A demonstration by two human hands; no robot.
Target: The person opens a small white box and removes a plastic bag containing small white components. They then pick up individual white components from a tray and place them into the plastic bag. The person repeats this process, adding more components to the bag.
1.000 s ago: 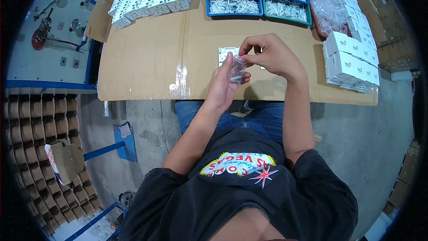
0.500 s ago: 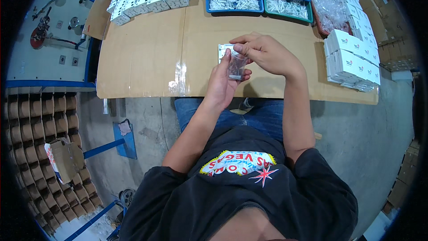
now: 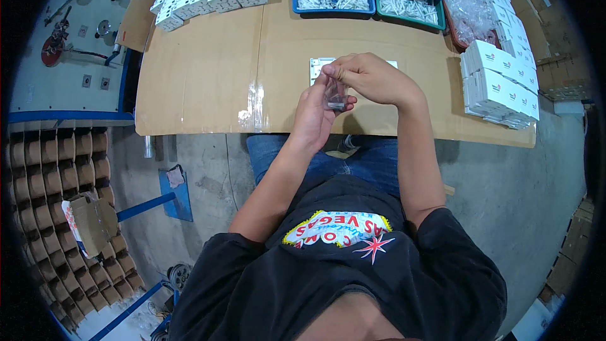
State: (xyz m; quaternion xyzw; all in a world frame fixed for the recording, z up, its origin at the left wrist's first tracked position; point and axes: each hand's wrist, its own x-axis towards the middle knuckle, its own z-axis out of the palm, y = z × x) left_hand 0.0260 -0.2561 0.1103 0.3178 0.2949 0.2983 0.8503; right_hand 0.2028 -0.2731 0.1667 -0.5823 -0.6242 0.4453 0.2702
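Resting in the left grip (image 3: pixel 314 112): clear bag (image 3: pixel 335 95).

Both forearms (image 3: pixel 416 158) extend forward to the surface (image 3: pixel 202 76), converging above its near edge. Left hand (image 3: pixel 314 110): palm inward, thumb raised, fingers curled. Right hand (image 3: pixel 375 79): wrist bent inward, thumb meeting the left thumb's tip.

A small clear plastic bag (image 3: pixel 335 93) is held in the left hand (image 3: pixel 314 113), its top at the fingertips of the right hand (image 3: pixel 375 79). A pale piece (image 3: pixel 336 107) shows near its lower end.
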